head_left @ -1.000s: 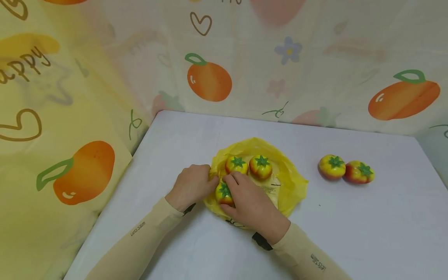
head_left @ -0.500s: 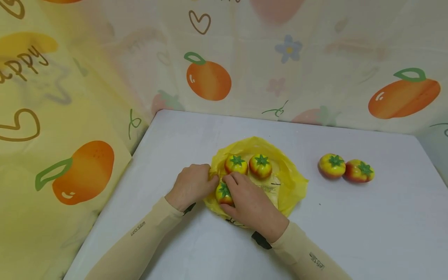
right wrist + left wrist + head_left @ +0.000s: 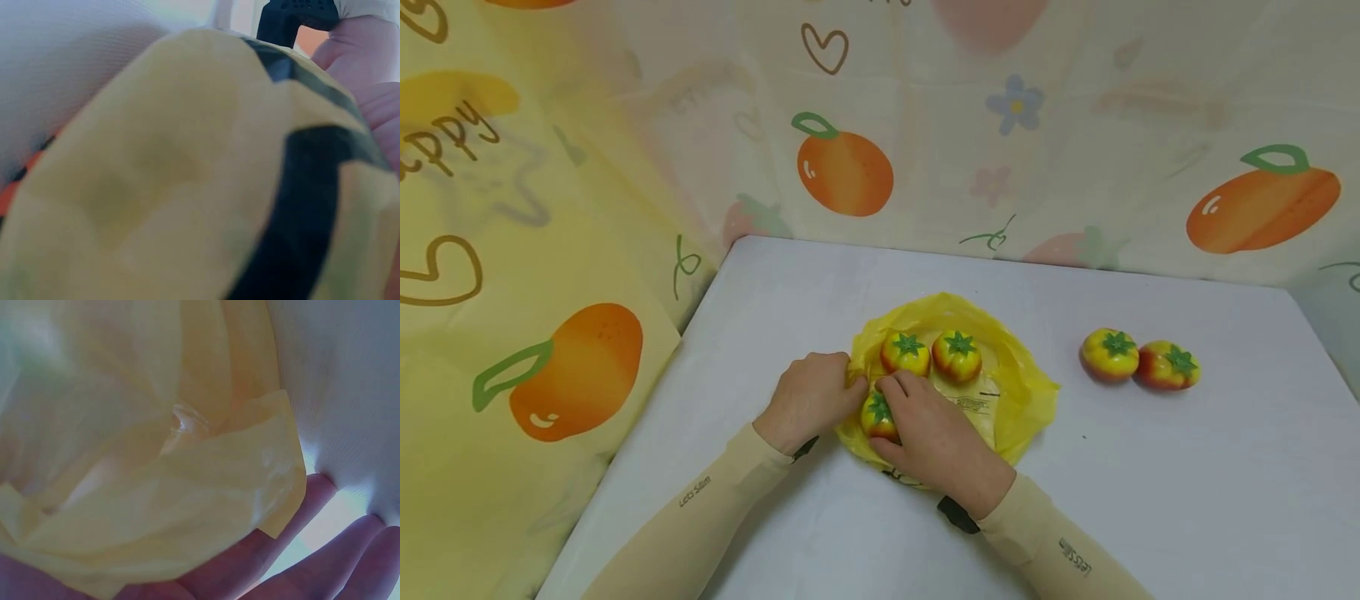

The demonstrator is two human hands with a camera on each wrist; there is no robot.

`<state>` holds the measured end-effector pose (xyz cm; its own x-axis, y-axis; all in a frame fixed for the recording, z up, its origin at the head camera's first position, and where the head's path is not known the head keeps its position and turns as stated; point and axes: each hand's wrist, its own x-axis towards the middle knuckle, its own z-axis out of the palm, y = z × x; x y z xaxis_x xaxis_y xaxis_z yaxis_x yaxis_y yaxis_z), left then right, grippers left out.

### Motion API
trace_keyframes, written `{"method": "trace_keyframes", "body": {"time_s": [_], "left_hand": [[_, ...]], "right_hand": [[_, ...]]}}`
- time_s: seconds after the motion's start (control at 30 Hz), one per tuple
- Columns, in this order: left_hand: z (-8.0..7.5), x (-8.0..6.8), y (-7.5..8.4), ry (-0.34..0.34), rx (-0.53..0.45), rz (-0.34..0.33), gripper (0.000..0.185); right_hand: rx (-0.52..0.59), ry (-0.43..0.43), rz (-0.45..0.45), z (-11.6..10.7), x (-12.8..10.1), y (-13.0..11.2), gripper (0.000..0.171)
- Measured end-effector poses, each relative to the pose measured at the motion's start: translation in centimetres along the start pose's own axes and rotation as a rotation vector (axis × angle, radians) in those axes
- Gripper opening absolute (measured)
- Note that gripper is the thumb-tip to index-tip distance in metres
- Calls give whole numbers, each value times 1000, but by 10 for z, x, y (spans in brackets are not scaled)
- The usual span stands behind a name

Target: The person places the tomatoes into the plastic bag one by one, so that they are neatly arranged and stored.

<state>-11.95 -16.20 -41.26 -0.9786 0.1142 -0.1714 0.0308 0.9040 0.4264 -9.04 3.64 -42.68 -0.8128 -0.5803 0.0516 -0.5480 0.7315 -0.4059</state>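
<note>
— Where is the near tomato (image 3: 877, 414)?
— Under the right hand (image 3: 938, 443), fingers curled round it, on the yellow bag (image 3: 1022, 392) at its near left edge.
— And the left hand (image 3: 808, 400)?
— Just beside it — pinching the bag's rim.
— Farther back?
— Two tomatoes (image 3: 931, 355) on the bag; another pair (image 3: 1138, 362) well apart on the white table (image 3: 1150, 500).
</note>
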Motion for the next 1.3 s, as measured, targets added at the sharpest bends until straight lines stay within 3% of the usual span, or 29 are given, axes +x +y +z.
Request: {"method": "trace_keyframes", "body": {"time_s": [0.43,0.7,1.0,1.3], "left_hand": [[1,0,0,7,-7,-2,30],[2,0,1,0,-24,-6,32],[2,-2,0,13,-4,-9,32],[6,0,4,7,-1,3,31]], "right_hand": [[-35,19,-44,-8,-3,1,62],[-10,15,16,-44,-15,10,64],[-42,111,178,-98,-32,56,60],[-29,221,282,-126,-61,119,59]]}}
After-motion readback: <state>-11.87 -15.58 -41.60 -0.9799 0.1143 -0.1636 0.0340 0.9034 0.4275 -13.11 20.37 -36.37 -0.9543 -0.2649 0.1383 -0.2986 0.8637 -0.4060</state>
